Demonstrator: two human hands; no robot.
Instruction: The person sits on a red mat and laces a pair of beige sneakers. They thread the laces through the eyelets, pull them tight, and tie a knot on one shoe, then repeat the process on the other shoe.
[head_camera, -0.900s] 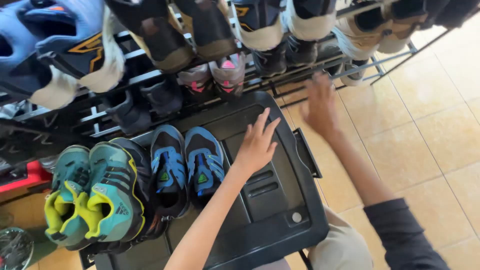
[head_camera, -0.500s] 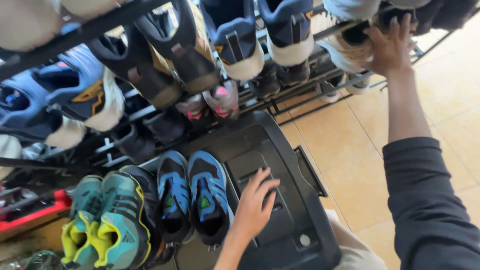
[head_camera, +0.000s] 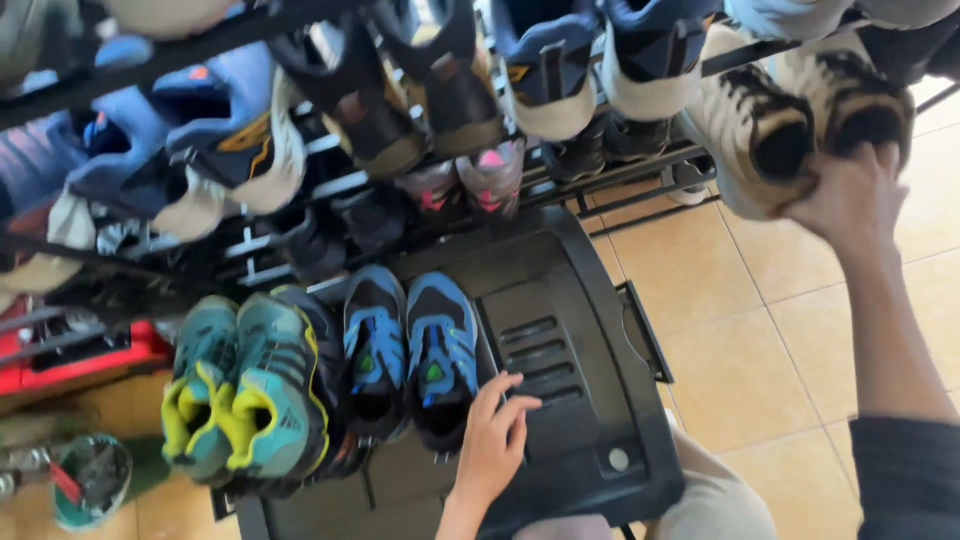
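Near: left hand (head_camera: 492, 445) rests on the black plastic tray (head_camera: 590, 400), fingers (head_camera: 505, 395) loosely spread, beside the blue pair of shoes (head_camera: 410, 345). Far right: right hand (head_camera: 850, 195), fingers closed, grips the white-and-black sneaker (head_camera: 760, 130) on the black metal shoe rack (head_camera: 640, 165).

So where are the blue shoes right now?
In the head view, the blue shoes sit side by side on the black tray, left of centre, between the teal shoes and the left hand.

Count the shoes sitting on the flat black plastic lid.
4. Two teal-and-yellow trainers sit at its left end, two blue-and-black trainers beside them near the left hand. A darker shoe between the pairs may be partly hidden.
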